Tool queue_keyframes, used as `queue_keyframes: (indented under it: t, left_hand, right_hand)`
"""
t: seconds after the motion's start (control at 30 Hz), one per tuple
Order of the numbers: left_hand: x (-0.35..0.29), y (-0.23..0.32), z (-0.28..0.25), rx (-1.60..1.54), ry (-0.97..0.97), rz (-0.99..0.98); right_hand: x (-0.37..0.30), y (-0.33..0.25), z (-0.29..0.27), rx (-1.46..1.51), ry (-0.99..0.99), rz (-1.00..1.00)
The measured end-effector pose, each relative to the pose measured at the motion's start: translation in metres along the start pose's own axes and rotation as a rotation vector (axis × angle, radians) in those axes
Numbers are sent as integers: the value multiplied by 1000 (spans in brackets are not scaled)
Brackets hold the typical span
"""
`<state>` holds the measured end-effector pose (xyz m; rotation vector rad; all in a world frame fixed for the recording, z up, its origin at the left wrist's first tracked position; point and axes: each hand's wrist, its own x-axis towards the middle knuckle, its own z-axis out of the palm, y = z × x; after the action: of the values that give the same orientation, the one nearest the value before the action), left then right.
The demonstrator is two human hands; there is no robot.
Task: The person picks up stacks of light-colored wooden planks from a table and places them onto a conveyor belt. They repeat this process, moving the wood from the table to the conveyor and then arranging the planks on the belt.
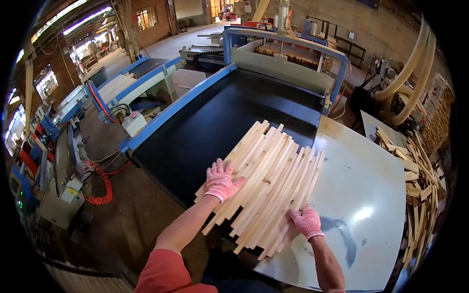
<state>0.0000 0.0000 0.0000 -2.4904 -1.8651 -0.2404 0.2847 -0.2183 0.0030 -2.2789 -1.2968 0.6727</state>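
A row of pale wooden strips (266, 180) lies side by side, partly on the black conveyor belt (205, 127) and partly on the grey sheet table (361, 195). Their ends are uneven, and the near ends stick out past the front edge toward me. My left hand (222, 181), in a pink-and-white knit glove, rests on the left part of the row with its fingers spread. At the row's right edge, near the front, my gloved right hand (306, 222) is closed on the outer strips; its fingertips are partly hidden.
A blue frame (288, 36) spans the belt's far end, and a blue rail (181, 107) borders its left side. Scrap wood (415, 180) is heaped right of the table. At left are a second conveyor (117, 85) and a coiled red hose (103, 188).
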Motion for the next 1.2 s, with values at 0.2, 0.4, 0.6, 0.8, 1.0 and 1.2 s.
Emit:
queue_keyframes:
  t: [0.2, 0.4, 0.6, 0.8, 1.0, 1.2]
  left_hand:
    - [-35, 50, 59, 33, -11, -54]
    - [-151, 203, 117, -226, -339, -160]
    - [-70, 97, 119, -240, -176, -189]
    - [-16, 107, 138, -370, -13, -79]
    - [98, 42, 151, -272, 69, -15]
    - [-91, 274, -24, -1482, -117, 422]
  right_hand:
    - [10, 80, 1, -1, -63, -26]
    - [-23, 142, -92, -339, -297, 111]
    - [50, 9, -9, -304, -253, 122]
    - [51, 84, -5, -468, -132, -472]
    - [-77, 126, -4, -69, -327, -1017]
    - [-303, 227, -49, 1111, -278, 295]
